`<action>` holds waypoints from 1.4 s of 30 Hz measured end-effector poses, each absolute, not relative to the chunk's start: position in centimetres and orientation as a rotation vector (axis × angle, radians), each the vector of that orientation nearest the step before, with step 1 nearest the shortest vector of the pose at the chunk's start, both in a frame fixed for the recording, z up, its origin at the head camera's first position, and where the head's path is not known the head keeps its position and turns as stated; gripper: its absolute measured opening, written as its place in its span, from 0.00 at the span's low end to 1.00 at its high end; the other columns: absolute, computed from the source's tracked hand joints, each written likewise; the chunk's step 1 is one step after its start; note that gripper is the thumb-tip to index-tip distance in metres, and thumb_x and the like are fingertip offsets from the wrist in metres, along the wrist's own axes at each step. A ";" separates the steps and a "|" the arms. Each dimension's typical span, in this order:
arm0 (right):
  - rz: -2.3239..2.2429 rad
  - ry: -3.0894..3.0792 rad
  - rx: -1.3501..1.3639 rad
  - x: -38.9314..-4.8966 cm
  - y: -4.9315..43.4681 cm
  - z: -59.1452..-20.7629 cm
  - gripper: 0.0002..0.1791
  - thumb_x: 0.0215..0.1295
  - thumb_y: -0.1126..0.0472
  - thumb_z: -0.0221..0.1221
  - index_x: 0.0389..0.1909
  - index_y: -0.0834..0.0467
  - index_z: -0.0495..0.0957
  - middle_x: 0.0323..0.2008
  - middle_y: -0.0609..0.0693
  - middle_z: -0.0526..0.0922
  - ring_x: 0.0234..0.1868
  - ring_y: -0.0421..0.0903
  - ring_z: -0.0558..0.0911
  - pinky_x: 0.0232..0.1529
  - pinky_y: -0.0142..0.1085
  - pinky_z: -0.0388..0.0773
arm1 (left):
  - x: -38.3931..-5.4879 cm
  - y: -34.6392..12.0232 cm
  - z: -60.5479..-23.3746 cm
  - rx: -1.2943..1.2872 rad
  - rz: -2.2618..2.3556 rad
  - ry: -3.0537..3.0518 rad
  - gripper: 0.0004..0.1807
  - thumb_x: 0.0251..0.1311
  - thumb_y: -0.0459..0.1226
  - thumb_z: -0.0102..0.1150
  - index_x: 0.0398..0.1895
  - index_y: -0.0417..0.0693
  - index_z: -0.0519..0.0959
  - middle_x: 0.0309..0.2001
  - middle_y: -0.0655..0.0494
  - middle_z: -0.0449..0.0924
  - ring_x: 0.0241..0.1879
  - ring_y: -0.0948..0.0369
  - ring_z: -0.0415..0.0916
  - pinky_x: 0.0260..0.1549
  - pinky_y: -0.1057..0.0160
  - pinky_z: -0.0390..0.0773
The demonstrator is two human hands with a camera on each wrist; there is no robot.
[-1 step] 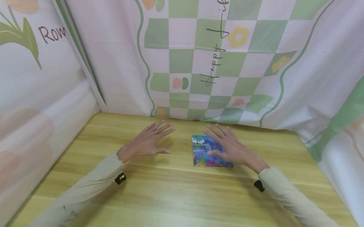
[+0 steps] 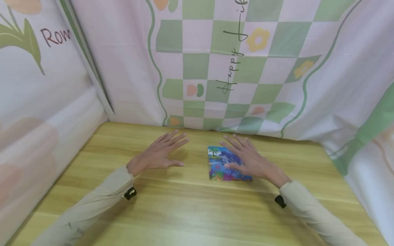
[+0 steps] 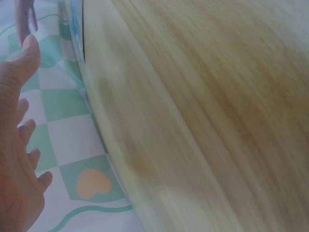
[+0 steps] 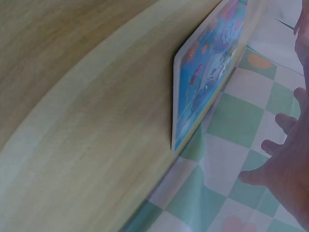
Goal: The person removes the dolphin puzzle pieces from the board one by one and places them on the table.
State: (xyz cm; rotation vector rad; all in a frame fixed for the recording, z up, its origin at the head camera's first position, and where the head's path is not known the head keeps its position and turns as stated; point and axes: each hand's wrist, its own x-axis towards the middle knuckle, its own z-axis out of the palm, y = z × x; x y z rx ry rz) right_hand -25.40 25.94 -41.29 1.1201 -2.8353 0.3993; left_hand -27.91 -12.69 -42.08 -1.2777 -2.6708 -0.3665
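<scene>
Near the centre, the picture board [image 2: 223,159] is showing blue, purple, green and pink; at lower centre, the table [image 2: 187,213] is displaying yellow-brown wood grain; at top, the curtain [image 2: 219,40] is bearing green-and-white checks; at lower right, a sleeve [image 2: 321,214] is showing beige

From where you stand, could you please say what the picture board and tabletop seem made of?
The picture board looks like stiff card or thin wood, with a glossy printed face: its pale edge has visible thickness. The tabletop looks like wood or wood-effect laminate with a satin finish, given its streaked grain and soft glare.
</scene>
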 end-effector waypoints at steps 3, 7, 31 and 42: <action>0.402 -2.839 1.115 -25.4 26.0 -41.3 0.46 0.74 0.40 0.60 0.85 0.48 0.50 0.84 0.61 0.48 0.83 0.69 0.44 0.76 0.74 0.37 | -27.8 -12.7 -42.0 -1.275 -0.377 -2.680 0.49 0.66 0.58 0.65 0.83 0.49 0.58 0.83 0.46 0.53 0.82 0.40 0.45 0.79 0.34 0.50; 0.426 -2.849 1.087 -25.6 26.2 -41.5 0.47 0.74 0.40 0.60 0.85 0.49 0.50 0.83 0.62 0.49 0.82 0.69 0.48 0.76 0.74 0.39 | -27.8 -12.7 -41.9 -1.262 -0.398 -2.691 0.48 0.66 0.57 0.65 0.83 0.47 0.58 0.83 0.44 0.54 0.82 0.39 0.47 0.79 0.35 0.50; 0.819 -2.997 0.630 -26.3 27.4 -41.1 0.46 0.68 0.57 0.70 0.78 0.70 0.56 0.73 0.76 0.58 0.71 0.74 0.64 0.70 0.70 0.65 | -28.8 -10.2 -41.9 -1.308 -0.484 -2.597 0.41 0.70 0.50 0.65 0.79 0.43 0.63 0.78 0.42 0.64 0.78 0.43 0.61 0.74 0.39 0.66; 0.948 -3.022 0.369 -26.9 26.8 -41.7 0.41 0.69 0.57 0.69 0.72 0.75 0.62 0.66 0.78 0.64 0.63 0.73 0.73 0.60 0.62 0.79 | -29.5 -8.2 -41.8 -1.277 -0.552 -2.791 0.36 0.74 0.53 0.59 0.79 0.48 0.66 0.76 0.45 0.69 0.74 0.46 0.68 0.72 0.41 0.69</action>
